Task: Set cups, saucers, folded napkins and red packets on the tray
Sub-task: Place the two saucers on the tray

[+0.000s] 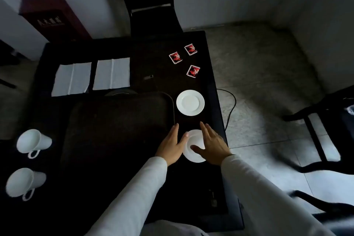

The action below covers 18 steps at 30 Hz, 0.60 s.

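Observation:
A dark tray lies in the middle of the black table. To its right sit two white saucers: the far saucer and the near saucer. My left hand lies at the near saucer's left edge, thumb touching its rim, fingers straight. My right hand rests over the saucer's right side with its thumb on the saucer's face. Two white cups lie on their sides at the left, one above the other. Two napkins lie flat behind the tray. Three red packets lie at the back right.
The table's right edge runs close to the saucers, with a black cable on the floor beyond. Black chairs stand behind the table and at the right. A dark red box stands at the back left.

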Available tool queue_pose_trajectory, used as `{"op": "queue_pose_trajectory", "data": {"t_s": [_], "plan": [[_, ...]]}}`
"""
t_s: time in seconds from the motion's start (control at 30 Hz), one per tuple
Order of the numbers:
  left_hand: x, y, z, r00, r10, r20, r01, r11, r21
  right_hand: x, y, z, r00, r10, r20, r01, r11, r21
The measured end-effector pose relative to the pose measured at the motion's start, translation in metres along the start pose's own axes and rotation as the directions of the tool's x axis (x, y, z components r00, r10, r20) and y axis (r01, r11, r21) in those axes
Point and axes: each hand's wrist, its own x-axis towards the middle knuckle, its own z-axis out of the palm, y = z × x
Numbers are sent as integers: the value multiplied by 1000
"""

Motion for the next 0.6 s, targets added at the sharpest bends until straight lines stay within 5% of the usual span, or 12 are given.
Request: {"op": "queue_pose_trajectory", "data": {"t_s": [0.2, 0.37, 0.6], "plan": [[2, -9, 10, 989, -141, -39, 137, 986, -93, 2, 6, 6, 997, -29, 73, 33, 998, -53], [2, -8, 19, 980, -88, -176, 48, 975, -216, 3, 13, 14, 993, -62, 101, 68, 996, -58], [9, 5, 37, 985, -164, -60, 140, 947, -288, 3, 20, 20, 994, -58, 92, 69, 990, -125]]}}
